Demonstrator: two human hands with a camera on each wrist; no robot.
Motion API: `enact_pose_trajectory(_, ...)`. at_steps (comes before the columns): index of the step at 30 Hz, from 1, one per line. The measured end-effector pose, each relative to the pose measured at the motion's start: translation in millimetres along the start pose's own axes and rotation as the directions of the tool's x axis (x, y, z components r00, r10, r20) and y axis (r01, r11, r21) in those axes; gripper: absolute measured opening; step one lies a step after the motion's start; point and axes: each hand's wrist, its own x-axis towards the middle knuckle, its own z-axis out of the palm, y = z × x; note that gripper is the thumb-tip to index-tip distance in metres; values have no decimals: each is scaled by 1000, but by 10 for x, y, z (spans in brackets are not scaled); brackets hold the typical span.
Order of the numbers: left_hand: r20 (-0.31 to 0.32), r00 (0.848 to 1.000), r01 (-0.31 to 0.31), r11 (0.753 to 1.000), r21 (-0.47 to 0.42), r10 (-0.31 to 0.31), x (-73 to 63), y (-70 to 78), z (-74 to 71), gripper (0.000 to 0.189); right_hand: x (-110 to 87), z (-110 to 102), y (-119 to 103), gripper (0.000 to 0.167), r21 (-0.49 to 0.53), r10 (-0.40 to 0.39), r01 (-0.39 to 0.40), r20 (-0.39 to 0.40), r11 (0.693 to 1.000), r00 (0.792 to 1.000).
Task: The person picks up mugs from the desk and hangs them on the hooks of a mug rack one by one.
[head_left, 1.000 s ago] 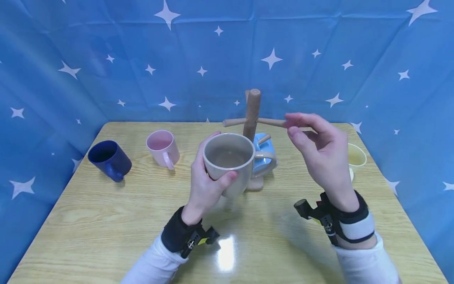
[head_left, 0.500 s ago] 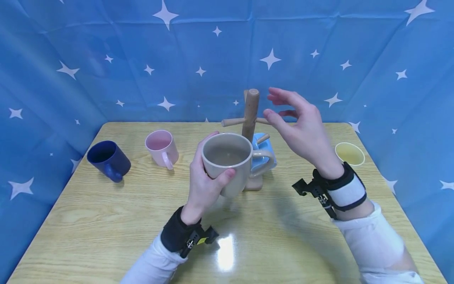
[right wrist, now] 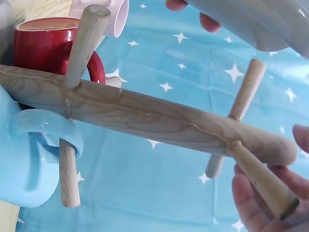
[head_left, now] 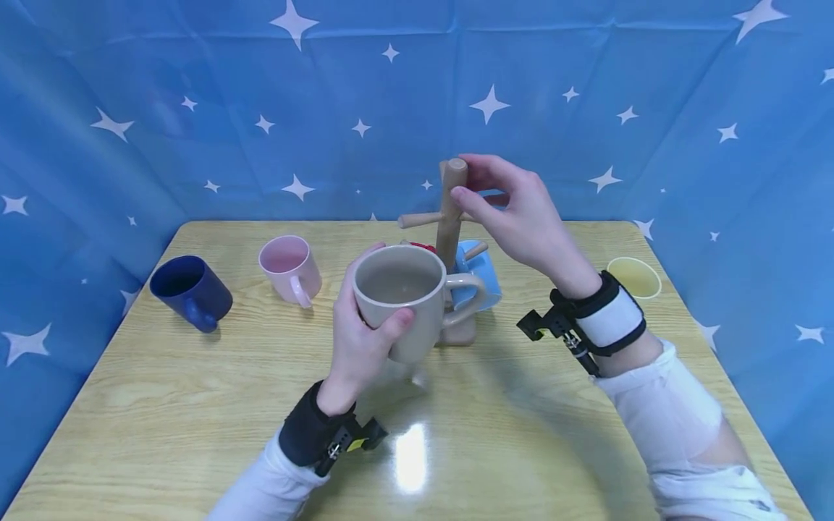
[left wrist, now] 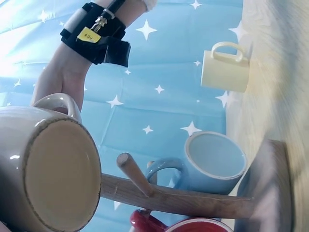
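My left hand (head_left: 358,336) grips a grey-beige mug (head_left: 420,322) by its body, thumb on the near side, above the table. The mug's handle points right, in front of a wooden mug tree (head_left: 448,231). At the top of the tree's post, my right hand (head_left: 524,217) has its thumb on one side and fingers curled behind; in the right wrist view its fingers (right wrist: 248,198) come round under the post end. A light blue mug (right wrist: 29,169) hangs by its handle on a lower peg (right wrist: 69,179). Across the post, a red mug (right wrist: 46,46) shows, mostly hidden in the head view.
A dark blue mug (head_left: 192,289) and a pink mug (head_left: 289,268) stand on the left of the wooden table (head_left: 163,405). A pale yellow cup (head_left: 634,278) is at the right, beyond my right wrist. A blue starred cloth (head_left: 365,87) hangs behind.
My right hand has moved left from the tip of the right upper peg to the top of the post. The left hand still holds the grey-beige mug in nearly the same place.
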Motion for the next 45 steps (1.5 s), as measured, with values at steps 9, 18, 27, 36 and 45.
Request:
enact_pose_trajectory(9,-4,999,33,999,-11,-33,-95,-105,-54,107,74,86,46,40,56,-2,4,-37,998,999)
enact_pose_trajectory(18,-78,993,84,995,-62,-89,-250,-221,13,92,96,162,123,36,77,-42,49,-86,996,995)
enact_pose_trajectory(27,-76,987,138,988,-72,-143,-255,-261,36,83,103,193,145,36,4,-99,100,-120,995,988)
enact_pose_trajectory(36,-107,974,198,979,-39,-201,-262,-256,37,72,98,195,144,35,9,-116,118,-121,993,986)
enact_pose_trajectory(45,-101,970,218,975,-35,-221,-291,-260,27,74,95,199,138,33,6,-120,121,-128,993,985)
